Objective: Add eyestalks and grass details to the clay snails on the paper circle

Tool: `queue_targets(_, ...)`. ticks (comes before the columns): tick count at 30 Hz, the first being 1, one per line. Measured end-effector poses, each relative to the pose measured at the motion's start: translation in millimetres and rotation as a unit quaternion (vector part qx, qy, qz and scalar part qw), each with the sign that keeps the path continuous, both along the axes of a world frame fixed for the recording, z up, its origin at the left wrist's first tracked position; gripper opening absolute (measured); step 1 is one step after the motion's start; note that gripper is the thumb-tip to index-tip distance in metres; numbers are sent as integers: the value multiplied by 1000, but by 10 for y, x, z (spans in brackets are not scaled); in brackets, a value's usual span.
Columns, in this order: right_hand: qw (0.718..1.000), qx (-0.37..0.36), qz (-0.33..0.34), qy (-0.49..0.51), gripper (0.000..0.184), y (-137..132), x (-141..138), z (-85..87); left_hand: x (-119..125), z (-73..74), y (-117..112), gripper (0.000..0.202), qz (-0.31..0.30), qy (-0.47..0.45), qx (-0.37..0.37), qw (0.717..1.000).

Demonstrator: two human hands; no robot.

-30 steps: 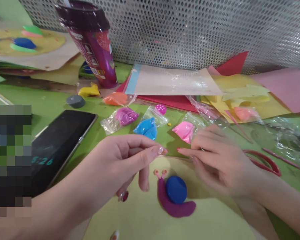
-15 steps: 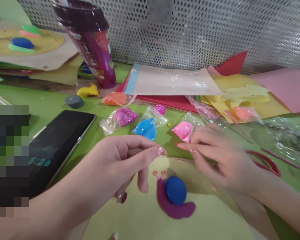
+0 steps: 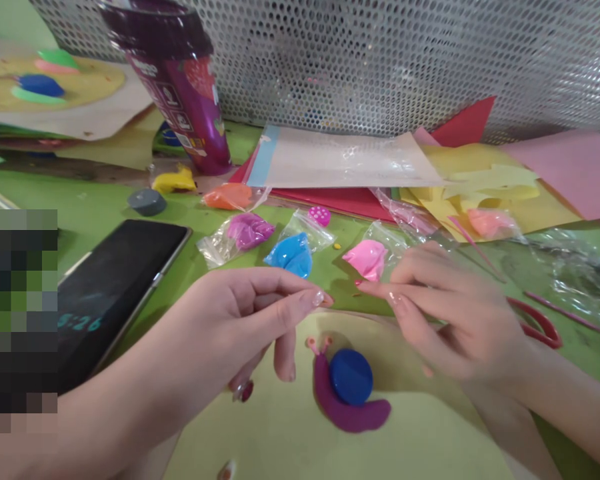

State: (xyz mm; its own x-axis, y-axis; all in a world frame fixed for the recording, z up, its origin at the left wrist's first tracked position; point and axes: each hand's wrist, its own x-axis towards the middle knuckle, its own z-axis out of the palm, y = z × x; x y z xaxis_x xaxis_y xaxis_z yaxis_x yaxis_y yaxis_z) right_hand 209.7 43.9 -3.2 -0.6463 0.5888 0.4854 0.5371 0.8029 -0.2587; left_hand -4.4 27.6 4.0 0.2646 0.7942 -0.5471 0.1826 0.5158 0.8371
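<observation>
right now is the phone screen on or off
On: the phone screen shows glowing teal digits against black, though pixelation hides part of it at the left.

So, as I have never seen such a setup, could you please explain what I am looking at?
There is no machine: these are a person's bare left hand and right hand, seen from a camera worn on the head, looking forward and down. On a pale yellow sheet lies a curved purple shape with two pink stalks, and a blue disc in its curve. Farther back are bagged lumps of purple, blue and pink material. A phone lies beside the left arm. I cannot tell whether either hand holds anything small.
</observation>
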Motion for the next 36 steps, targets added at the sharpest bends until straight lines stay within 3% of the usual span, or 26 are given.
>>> queue_targets(4,999,22,-44,0,13,-113,-93,51,3,20,-13,22,-6,1,-10,1000)
queue_targets(15,995,16,-88,-33,14,-313,-262,63,-33,-58,-49,28,-66,-41,30,997)
queue_targets(27,996,14,-92,15,14,-308,-241,17,-52,-129,-55,27,-73,-55,54,994)
queue_targets(36,994,-61,-71,50,12,-281,-228,4,-20,-83,-64,30,-74,-13,45,996)
